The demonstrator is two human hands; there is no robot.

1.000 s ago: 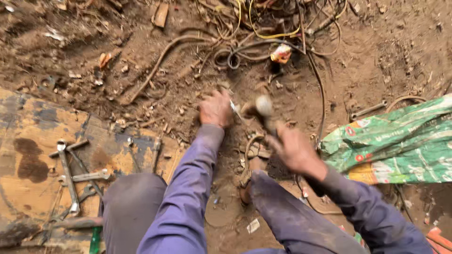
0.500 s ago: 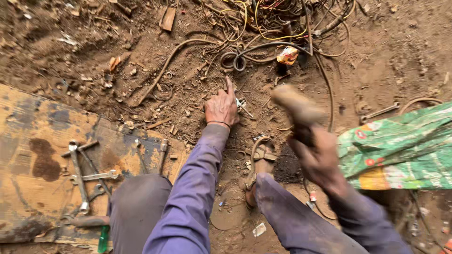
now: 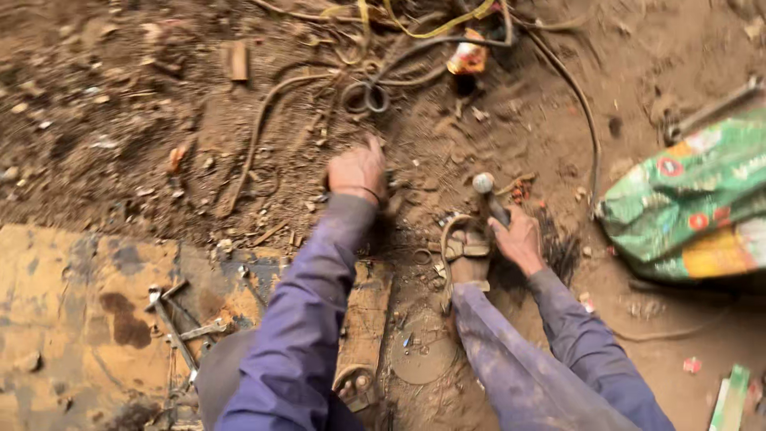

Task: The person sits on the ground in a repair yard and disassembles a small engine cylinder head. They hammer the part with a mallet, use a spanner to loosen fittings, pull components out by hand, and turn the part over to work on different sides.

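Observation:
My left hand (image 3: pixel 358 170) rests on the dirt ground, fingers closed around something small and dark that I cannot make out. My right hand (image 3: pixel 519 236) grips the handle of a hammer (image 3: pixel 487 191), its grey metal head pointing up and away from me, just above the ground. Between both hands lies my foot in a worn sandal (image 3: pixel 465 249). Both arms are in purple sleeves.
A tangle of wires and hoses (image 3: pixel 375 88) lies ahead, with a crushed can (image 3: pixel 467 57). A green printed sack (image 3: pixel 694 199) is at right. A stained yellow board (image 3: pixel 72 311) with spanners (image 3: pixel 171 319) is at left. A long metal tool (image 3: pixel 706 112) lies far right.
My right hand has swung the hammer down from its raised position to near the ground. My left hand stayed on the same spot, and the view shifted slightly.

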